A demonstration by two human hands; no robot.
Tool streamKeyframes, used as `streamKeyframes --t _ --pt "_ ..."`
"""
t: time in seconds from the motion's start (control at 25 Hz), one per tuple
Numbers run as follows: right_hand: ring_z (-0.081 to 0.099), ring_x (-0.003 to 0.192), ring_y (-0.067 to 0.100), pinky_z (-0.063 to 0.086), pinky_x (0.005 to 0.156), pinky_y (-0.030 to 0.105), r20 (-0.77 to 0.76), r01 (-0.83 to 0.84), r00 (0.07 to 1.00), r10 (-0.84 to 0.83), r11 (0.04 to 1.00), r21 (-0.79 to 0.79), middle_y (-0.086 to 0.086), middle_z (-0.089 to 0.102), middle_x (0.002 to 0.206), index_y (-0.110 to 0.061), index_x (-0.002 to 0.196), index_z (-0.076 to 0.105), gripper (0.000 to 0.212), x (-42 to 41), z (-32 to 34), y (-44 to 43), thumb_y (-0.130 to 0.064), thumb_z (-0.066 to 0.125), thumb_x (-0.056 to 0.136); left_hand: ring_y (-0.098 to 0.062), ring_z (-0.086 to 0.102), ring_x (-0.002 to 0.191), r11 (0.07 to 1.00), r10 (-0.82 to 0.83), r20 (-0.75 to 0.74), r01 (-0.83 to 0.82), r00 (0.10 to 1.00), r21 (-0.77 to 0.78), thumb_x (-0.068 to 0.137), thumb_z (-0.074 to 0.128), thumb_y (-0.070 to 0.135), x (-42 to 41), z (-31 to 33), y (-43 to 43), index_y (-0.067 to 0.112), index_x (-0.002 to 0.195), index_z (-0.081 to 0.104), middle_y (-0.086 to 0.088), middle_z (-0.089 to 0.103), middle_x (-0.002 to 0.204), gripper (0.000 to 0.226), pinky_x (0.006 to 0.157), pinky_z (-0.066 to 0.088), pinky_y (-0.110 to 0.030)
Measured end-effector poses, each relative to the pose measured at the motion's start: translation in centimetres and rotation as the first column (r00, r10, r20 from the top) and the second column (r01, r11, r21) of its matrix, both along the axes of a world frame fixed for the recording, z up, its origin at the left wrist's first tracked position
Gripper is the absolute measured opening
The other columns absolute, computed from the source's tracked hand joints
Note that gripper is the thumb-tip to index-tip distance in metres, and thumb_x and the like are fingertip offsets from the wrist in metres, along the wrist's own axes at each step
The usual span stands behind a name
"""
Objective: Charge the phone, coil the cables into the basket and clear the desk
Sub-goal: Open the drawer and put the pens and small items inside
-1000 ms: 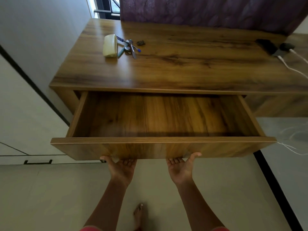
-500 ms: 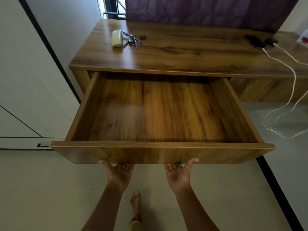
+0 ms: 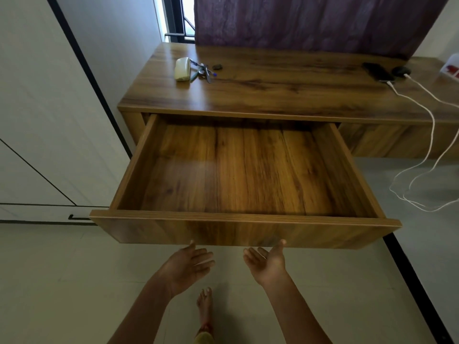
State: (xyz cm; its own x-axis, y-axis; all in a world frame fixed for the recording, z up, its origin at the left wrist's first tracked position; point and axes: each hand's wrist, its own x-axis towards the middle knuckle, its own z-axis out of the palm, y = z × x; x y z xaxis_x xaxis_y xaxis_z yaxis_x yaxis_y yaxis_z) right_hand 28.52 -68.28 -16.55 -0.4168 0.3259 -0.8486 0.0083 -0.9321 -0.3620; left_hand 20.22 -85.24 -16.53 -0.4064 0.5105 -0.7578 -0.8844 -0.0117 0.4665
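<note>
Left hand [image 3: 185, 266] and right hand [image 3: 267, 263] hover just under the open wooden drawer [image 3: 243, 232] front, fingers [image 3: 205, 255] loose, holding nothing. Black phone [image 3: 377, 72] sits far right on the wooden bench [image 3: 273, 90], white cable [image 3: 431, 125] plugged in.

Left hand [image 3: 188, 266]: fingers straight and slightly spread, thumb uppermost, palm turned inward, grasping nothing; right hand [image 3: 267, 263]: palm up, fingers relaxed and a little bent, thumb raised, grasping nothing; hands level, side by side, apart; bare left forearm [image 3: 146, 314] and bare right forearm [image 3: 294, 311] extended forward; bare foot [image 3: 205, 302] below, between them.
</note>
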Motion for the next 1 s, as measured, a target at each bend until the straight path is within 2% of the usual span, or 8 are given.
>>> streamKeyframes --t 0.08,0.2,0.32,0.4,0.52,0.72,0.88,1.0 --pt "0.058 0.072 0.025 0.046 0.077 0.034 0.037 -0.159 0.987 0.156 0.984 0.086 0.018 0.058 0.083 0.005 0.12 0.05 0.05 0.4 3.4 -0.4 -0.037 0.043 0.095 -0.032 0.053 0.118 0.976 -0.215 -0.096 0.216 0.972 0.003 0.098 0.029 0.035 0.0 3.5 0.1 -0.001 0.132 0.042 -0.018 0.053 0.131 0.052 0.099 0.043 -0.038" --pt "0.062 0.092 0.027 0.048 0.084 0.035 -0.077 -0.275 0.95 0.303 0.926 0.259 0.016 0.064 0.092 0.0 0.1 0.058 0.028 -0.2 9.9 -0.6 -0.025 0.047 0.095 -0.028 0.056 0.118 0.923 -0.353 -0.233 0.378 0.906 0.072 0.095 0.031 0.042 -1.3 9.0 1.2 0.004 0.127 0.049 -0.015 0.057 0.129 0.053 0.103 0.042 -0.039" --pt "0.065 0.09 0.024 0.051 0.08 0.033 -0.179 -0.237 0.918 0.354 0.851 0.469 0.014 0.068 0.093 -0.004 0.096 0.06 0.026 -2.3 16.2 0.6 -0.027 0.048 0.094 -0.026 0.057 0.117 0.903 -0.348 -0.396 0.418 0.85 0.103 0.091 0.038 0.043 -3.7 15.5 3.1 0.007 0.124 0.052 -0.014 0.059 0.126 0.051 0.104 0.042 -0.039" --pt "0.066 0.089 0.022 0.052 0.081 0.033 -0.169 -0.216 0.908 0.383 0.774 0.595 0.012 0.07 0.093 -0.007 0.097 0.062 0.026 -4.8 19.3 1.6 -0.029 0.049 0.093 -0.022 0.059 0.114 0.926 -0.309 -0.543 0.378 0.781 0.018 0.09 0.043 0.041 -6.0 19.4 4.6 0.008 0.121 0.053 -0.01 0.061 0.123 0.046 0.101 0.044 -0.035" --pt "0.066 0.079 0.019 0.05 0.075 0.03 -0.13 -0.191 0.904 0.407 0.657 0.729 0.01 0.069 0.089 -0.009 0.09 0.062 0.024 -9.5 22.5 3.3 -0.028 0.048 0.093 -0.01 0.059 0.096 0.962 -0.261 -0.763 0.228 0.591 -0.152 0.094 0.043 0.031 -9.8 23.8 6.6 0.013 0.108 0.056 -0.002 0.061 0.108 0.026 0.079 0.049 -0.019" --pt "0.06 0.067 0.017 0.046 0.061 0.027 -0.08 -0.163 0.89 0.449 0.478 0.863 0.005 0.064 0.076 -0.016 0.074 0.058 0.021 -20.5 24.6 6.8 -0.023 0.051 0.092 -0.007 0.052 0.096 0.928 -0.346 -0.893 -0.033 0.289 -0.371 0.093 0.047 0.036 -20.2 25.7 9.6 0.018 0.12 0.051 0.0 0.055 0.118 0.033 0.074 0.041 -0.022" --pt "0.061 0.074 0.022 0.05 0.073 0.039 0.108 -0.243 0.906 0.41 0.294 0.924 0.004 0.064 0.072 -0.017 0.067 0.058 0.022 -29.9 23.3 9.6 -0.024 0.057 0.088 -0.023 0.048 0.12 0.889 -0.4 -0.883 -0.13 0.244 -0.439 0.091 0.05 0.033 -29.2 23.2 12.3 0.014 0.129 0.044 -0.007 0.049 0.134 0.043 0.098 0.042 -0.036" --pt "0.056 0.069 0.019 0.044 0.065 0.033 0.247 -0.327 0.896 0.369 0.171 0.93 0.0 0.059 0.066 -0.017 0.066 0.054 0.021 -37.3 21.6 11.1 -0.024 0.06 0.085 -0.025 0.049 0.118 0.823 -0.478 -0.843 -0.207 0.247 -0.528 0.089 0.054 0.03 -36.4 20.0 14.1 0.009 0.13 0.042 -0.012 0.049 0.133 0.047 0.096 0.043 -0.034"
